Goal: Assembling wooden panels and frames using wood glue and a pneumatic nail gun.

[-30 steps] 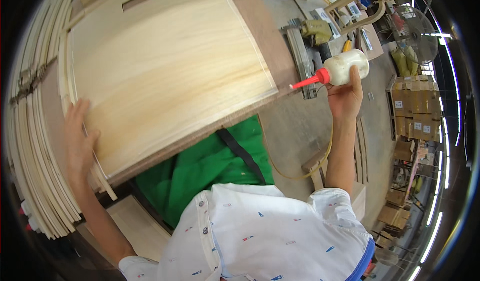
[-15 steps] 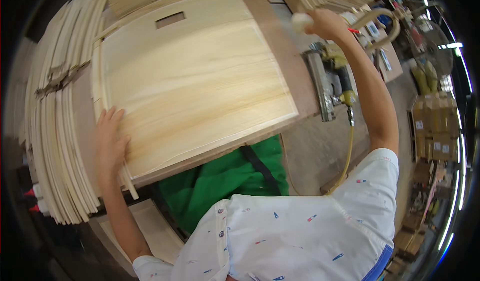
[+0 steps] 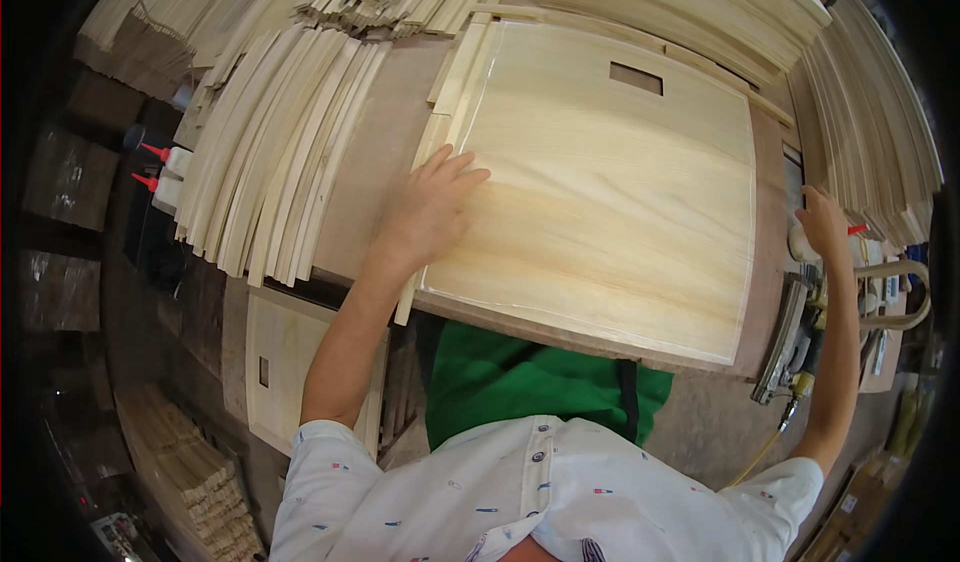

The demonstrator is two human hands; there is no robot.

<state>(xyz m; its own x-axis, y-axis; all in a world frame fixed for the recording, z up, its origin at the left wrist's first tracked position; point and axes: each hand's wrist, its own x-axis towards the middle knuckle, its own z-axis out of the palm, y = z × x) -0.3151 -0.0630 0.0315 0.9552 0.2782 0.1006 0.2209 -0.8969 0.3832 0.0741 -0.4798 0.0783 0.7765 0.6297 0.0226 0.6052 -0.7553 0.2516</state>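
Observation:
A pale wooden panel [image 3: 600, 202] with a rectangular cutout lies on the brown work board, a thin white line running along its edges. My left hand [image 3: 435, 207] rests over its left edge, fingers spread, where a narrow wood strip [image 3: 407, 297] sticks out beneath. My right hand [image 3: 824, 220] is at the far right, beyond the panel, its fingers curled. A small dark bit shows at its fingertips, too small to name. Beside its wrist is a white bottle [image 3: 800, 246], partly hidden by the hand. Below it lies a nail gun [image 3: 785, 342] with a yellow hose.
Wood strips [image 3: 270, 152] are piled left of the panel. More stacks of strips [image 3: 680, 12] stand behind it and at the right [image 3: 870, 112]. White bottles with red tips [image 3: 170, 177] stand at the left. A green cloth [image 3: 530, 377] covers my lap area.
The view has swung left, so the panel now sits further right. My right hand has shifted off the white bottle's end, which now lies by the wrist. My left hand stays on the panel's edge.

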